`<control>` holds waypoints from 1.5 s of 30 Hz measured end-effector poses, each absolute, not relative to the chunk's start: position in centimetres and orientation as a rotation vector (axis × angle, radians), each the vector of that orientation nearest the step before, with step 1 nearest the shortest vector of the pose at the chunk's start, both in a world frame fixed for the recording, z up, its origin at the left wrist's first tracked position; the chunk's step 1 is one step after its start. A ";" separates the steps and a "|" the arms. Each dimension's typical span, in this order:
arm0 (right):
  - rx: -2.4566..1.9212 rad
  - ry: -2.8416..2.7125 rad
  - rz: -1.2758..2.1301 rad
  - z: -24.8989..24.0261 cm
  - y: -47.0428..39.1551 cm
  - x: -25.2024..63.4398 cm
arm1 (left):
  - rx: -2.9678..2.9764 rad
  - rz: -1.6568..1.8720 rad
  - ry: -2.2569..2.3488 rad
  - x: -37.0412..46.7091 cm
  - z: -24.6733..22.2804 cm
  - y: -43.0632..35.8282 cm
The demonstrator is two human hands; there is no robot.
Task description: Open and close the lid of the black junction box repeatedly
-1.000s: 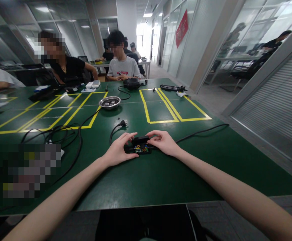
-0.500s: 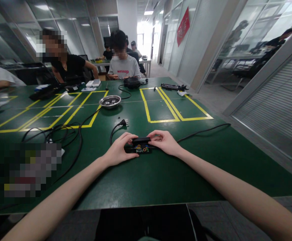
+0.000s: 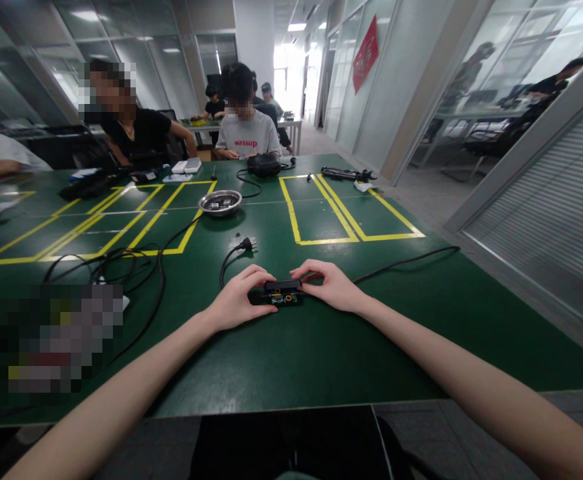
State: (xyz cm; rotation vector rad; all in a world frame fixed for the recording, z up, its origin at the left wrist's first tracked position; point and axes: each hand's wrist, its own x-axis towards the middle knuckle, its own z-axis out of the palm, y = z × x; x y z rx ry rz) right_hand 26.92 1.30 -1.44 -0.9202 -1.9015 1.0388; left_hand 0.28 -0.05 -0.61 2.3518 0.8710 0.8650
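Note:
Just in front of me, a small circuit board (image 3: 284, 298) with copper-coloured rings lies in a black casing on the green table (image 3: 281, 373). A black cover (image 3: 282, 285) is tilted along the board's far edge. My left hand (image 3: 244, 298) grips the casing's left end between thumb and fingers. With thumb and fingertips, my right hand (image 3: 327, 285) pinches the right end of the black cover. A black cable (image 3: 406, 262) runs off to the right from behind my right hand. Left of the board, a power plug (image 3: 245, 245) lies on the table.
A metal bowl (image 3: 220, 203) with small parts stands farther back, left of centre. Coiled cables (image 3: 121, 267) and a blurred-out item (image 3: 66, 337) lie at left. Yellow tape marks rectangles. A black pouch (image 3: 264, 165) is at the far edge, where people sit.
The black cover has come slightly down and nearer the board, tilting more. My right fingers have shifted a little on its end. My left hand has hardly moved.

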 end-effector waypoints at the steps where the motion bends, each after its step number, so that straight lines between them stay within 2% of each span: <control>1: -0.917 -1.928 1.026 -1.3 1.3 27.0 | 2.358 0.864 0.867 0.3 -0.6 -0.1; 8: -0.832 -2.014 1.058 -1.0 1.3 27.6 | 2.407 0.863 0.852 0.2 -0.5 -0.1; 17: -0.727 -2.179 0.794 -0.5 1.3 27.8 | 2.430 0.880 0.812 0.3 -1.0 -0.1; 33: -0.716 -2.348 0.794 -0.4 0.9 28.2 | 2.498 0.728 0.930 0.4 -0.6 -0.2; 45: -0.771 -2.582 0.266 -0.8 0.4 26.8 | 2.831 0.601 0.983 1.2 -0.8 -0.3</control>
